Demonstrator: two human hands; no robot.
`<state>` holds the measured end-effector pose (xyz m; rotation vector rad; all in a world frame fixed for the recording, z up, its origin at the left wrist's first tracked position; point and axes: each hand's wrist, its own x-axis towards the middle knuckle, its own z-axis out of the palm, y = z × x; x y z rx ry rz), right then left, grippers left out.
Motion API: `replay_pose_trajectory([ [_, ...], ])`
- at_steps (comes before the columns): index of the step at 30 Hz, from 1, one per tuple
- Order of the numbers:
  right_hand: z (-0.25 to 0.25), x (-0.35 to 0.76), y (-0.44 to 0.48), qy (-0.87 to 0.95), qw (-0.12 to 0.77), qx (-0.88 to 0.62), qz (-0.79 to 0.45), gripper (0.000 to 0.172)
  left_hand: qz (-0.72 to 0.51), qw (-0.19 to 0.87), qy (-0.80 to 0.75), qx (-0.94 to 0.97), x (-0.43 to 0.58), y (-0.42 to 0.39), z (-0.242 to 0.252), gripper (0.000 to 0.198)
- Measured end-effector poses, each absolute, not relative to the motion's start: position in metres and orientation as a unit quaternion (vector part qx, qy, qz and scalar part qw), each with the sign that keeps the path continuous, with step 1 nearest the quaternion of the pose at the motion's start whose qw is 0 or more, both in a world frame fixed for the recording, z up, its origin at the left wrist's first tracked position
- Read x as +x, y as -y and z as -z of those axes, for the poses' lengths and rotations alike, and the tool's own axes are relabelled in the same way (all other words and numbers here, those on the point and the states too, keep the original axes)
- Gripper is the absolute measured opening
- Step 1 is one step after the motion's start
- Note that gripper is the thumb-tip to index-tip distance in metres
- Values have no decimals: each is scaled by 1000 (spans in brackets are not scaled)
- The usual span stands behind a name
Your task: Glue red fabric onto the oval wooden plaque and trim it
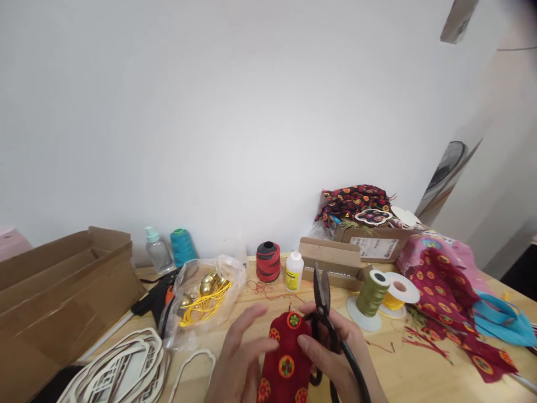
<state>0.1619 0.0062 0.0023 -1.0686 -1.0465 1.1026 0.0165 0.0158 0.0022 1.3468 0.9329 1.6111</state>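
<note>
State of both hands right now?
Left hand: open, fingers spread, at the cloth.
Right hand: closed, holding the scissors and the cloth.

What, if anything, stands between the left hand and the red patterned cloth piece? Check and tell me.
Nothing visible stands between the left hand and the cloth piece; the hand overlaps its left edge in view. The scissors, in the right hand, are on its right.
</note>
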Motion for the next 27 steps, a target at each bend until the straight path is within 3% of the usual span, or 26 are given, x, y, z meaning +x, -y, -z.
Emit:
replay_pose_trajectory([
  [4,1,158,-5,493,601,-521,-353,25,-561,625,-372,396,12,-23,-7,26],
  [6,5,154,-5,515,595,-523,-327,25,-515,681,-363,374,13,-25,-5,31],
  [14,-2,165,-11,582,545,-504,-333,32,-481,707,-377,356,14,-32,8,25],
  [21,-23,200,-13,803,298,-507,-93,21,-509,692,-388,336,7,-37,4,26],
  [27,-11,210,-4,831,212,-513,-33,18,-512,665,-410,357,11,-34,5,27],
])
